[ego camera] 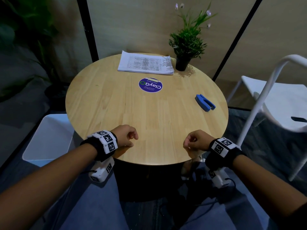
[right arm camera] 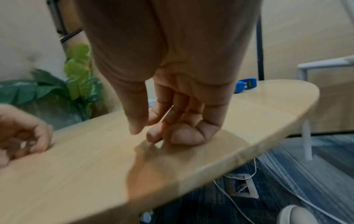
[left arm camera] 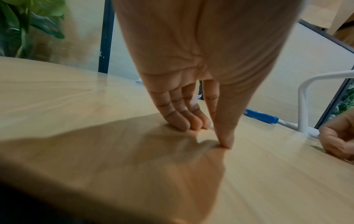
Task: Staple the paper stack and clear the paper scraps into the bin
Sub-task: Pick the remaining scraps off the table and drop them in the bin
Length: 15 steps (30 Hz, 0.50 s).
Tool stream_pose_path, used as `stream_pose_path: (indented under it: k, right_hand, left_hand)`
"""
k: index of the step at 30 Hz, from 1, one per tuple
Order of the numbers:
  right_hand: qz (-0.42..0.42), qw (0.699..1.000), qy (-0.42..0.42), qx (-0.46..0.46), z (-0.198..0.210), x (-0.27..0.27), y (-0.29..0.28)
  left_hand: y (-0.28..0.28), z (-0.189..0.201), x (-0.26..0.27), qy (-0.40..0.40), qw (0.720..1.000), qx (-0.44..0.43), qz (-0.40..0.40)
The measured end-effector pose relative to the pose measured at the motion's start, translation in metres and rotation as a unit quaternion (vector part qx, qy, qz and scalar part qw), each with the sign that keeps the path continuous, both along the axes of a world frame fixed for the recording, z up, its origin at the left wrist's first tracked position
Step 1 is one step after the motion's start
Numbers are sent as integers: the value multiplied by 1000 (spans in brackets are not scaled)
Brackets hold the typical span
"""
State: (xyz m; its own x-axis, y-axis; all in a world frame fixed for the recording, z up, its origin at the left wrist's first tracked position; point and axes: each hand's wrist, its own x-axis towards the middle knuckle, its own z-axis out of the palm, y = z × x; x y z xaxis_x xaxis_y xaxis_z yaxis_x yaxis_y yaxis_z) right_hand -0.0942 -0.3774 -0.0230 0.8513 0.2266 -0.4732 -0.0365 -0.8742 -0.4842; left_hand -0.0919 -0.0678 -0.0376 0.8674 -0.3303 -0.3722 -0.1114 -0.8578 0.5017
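A white printed paper stack (ego camera: 146,64) lies flat at the far side of the round wooden table (ego camera: 116,105). A blue stapler (ego camera: 205,102) lies on the table's right side, also seen in the wrist views (left arm camera: 260,116) (right arm camera: 246,86). My left hand (ego camera: 131,138) (left arm camera: 208,134) rests at the near edge, its fingers loosely curled with tips on the wood and nothing in them. My right hand (ego camera: 189,141) (right arm camera: 145,134) rests likewise near the front right edge, curled and holding nothing. I see no paper scraps on the table.
A white bin (ego camera: 48,138) stands on the floor left of the table. A potted plant (ego camera: 182,63) sits beside the paper stack at the back. A round purple sticker (ego camera: 150,85) marks the table's middle. A white chair (ego camera: 265,97) stands at the right.
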Motion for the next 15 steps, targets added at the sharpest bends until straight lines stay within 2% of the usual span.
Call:
stream_pose_path:
  k: [3, 6, 9, 15]
  right_hand:
    - [-74, 996, -28, 45, 0, 3, 11]
    - [-123, 986, -39, 103, -2, 2, 46]
    - [-113, 980, -20, 161, -4, -1, 98]
    - [-77, 977, -54, 191, -6, 7, 206]
  left_hand:
    - [2, 0, 0, -1, 1000, 1, -2]
    - [7, -1, 2, -4, 1000, -6, 12]
    - [13, -2, 3, 5, 999, -31, 39]
    - [55, -7, 5, -31, 998, -19, 60]
